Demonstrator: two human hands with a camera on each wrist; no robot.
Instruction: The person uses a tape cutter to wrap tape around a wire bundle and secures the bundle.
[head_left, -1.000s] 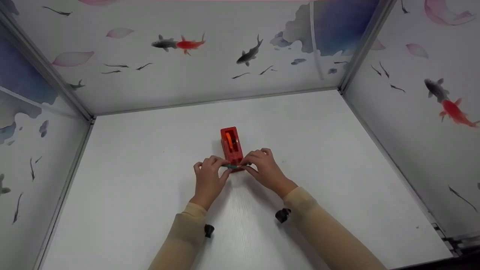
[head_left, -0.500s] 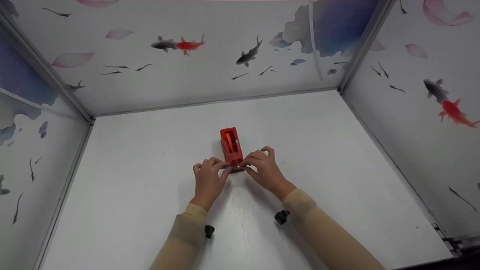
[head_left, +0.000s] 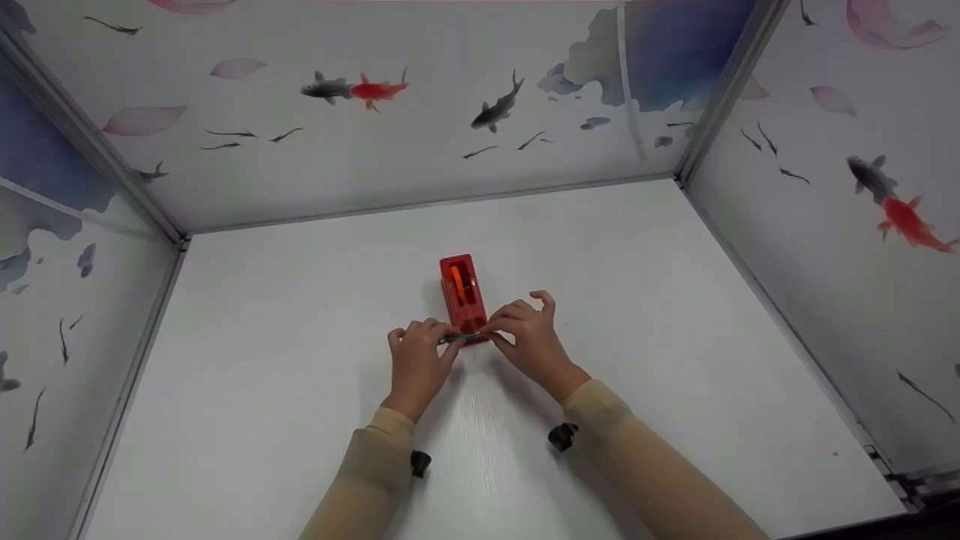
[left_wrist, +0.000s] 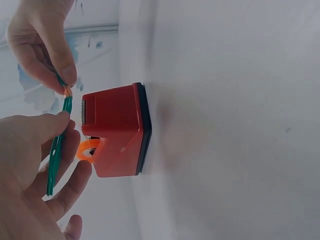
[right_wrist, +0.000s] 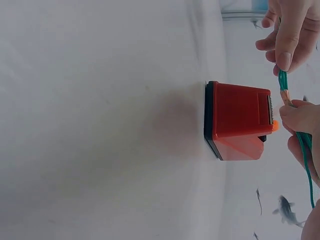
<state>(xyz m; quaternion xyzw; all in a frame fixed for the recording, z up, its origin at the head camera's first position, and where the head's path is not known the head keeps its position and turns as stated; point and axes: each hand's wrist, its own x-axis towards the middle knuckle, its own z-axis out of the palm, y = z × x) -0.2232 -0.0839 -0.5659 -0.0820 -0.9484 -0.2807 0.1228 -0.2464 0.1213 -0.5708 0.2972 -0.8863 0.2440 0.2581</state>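
A folded bundle of green wire (left_wrist: 56, 155) stretches between both hands, just over the front end of a red tape dispenser (head_left: 463, 289). A short orange-brown section (right_wrist: 285, 96) shows on the bundle where the hands nearly meet. My left hand (head_left: 420, 360) pinches the green bundle between thumb and fingers; its other fingers are loosely bent. The bundle's other side is pinched by my right hand (head_left: 532, 345), and in the right wrist view a loose green strand trails below that hand. The dispenser stands upright, with an orange roll (left_wrist: 89, 149) inside and a toothed cutting edge (right_wrist: 270, 110).
The white tabletop (head_left: 285, 375) spreads around the dispenser. White panels with painted fish, such as the back panel (head_left: 420, 150), enclose it on the left, back and right. A black wrist device (head_left: 562, 436) sits under each sleeve.
Both hands stay in nearly the same place over the dispenser's front. The green bundle's tilt shifts slightly between the fingers, and my right little finger has lifted a little.
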